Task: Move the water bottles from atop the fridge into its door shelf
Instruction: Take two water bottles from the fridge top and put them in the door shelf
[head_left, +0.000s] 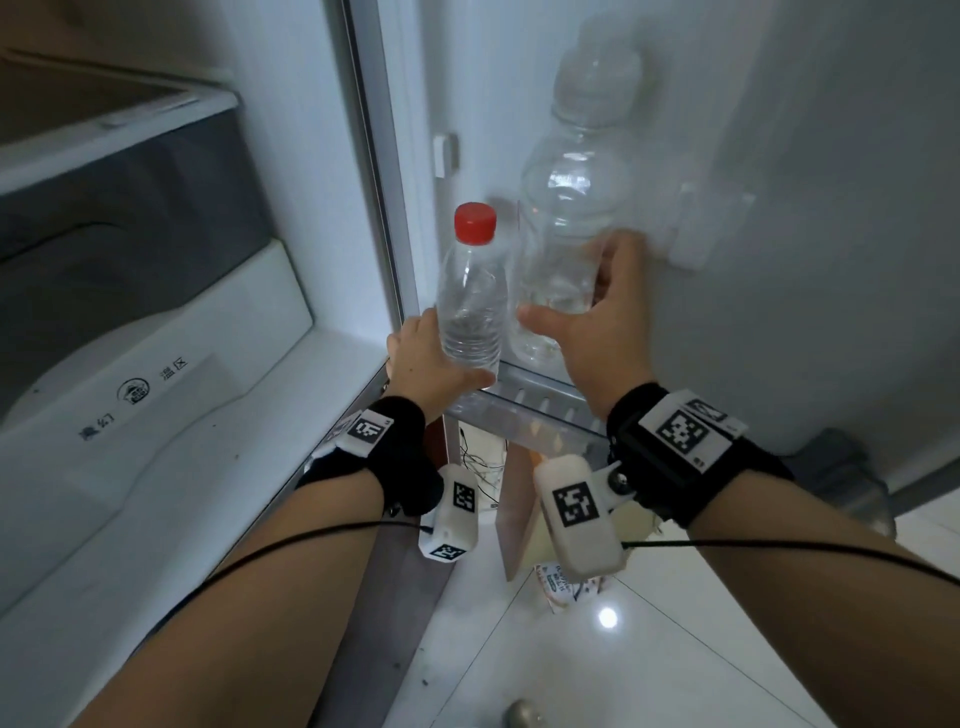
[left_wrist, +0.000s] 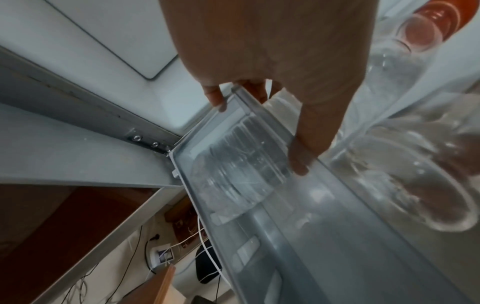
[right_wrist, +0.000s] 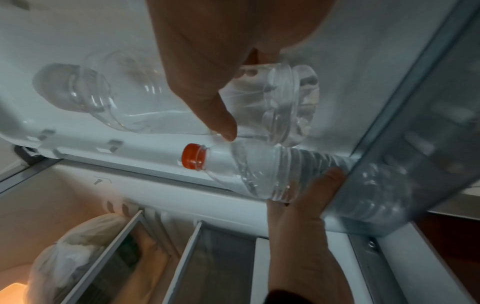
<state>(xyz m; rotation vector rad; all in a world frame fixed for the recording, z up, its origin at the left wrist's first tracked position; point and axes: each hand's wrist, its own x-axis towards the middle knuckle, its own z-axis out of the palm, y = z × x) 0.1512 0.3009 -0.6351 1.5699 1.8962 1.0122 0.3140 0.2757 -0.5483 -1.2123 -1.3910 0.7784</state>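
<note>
A small clear bottle (head_left: 470, 291) with a red cap stands upright with its base inside the clear door shelf (head_left: 540, 410), at the hinge end. My left hand (head_left: 441, 353) grips its lower part, thumb across the front. My right hand (head_left: 571, 291) holds a large clear bottle (head_left: 566, 208), blurred, just right of the small one with its base a little above the shelf rim. In the right wrist view the large bottle (right_wrist: 130, 98) lies beside the small bottle (right_wrist: 259, 170), outside the shelf (right_wrist: 415, 144). The left wrist view shows the small bottle's base (left_wrist: 239, 170) through the shelf wall (left_wrist: 311, 236).
The fridge's open compartment with grey drawers (head_left: 130, 218) and a white front panel (head_left: 156, 384) is on the left. The white door inner wall (head_left: 831, 208) rises behind the bottles. Below the shelf are cables (head_left: 483, 462) and a glossy tiled floor (head_left: 623, 649).
</note>
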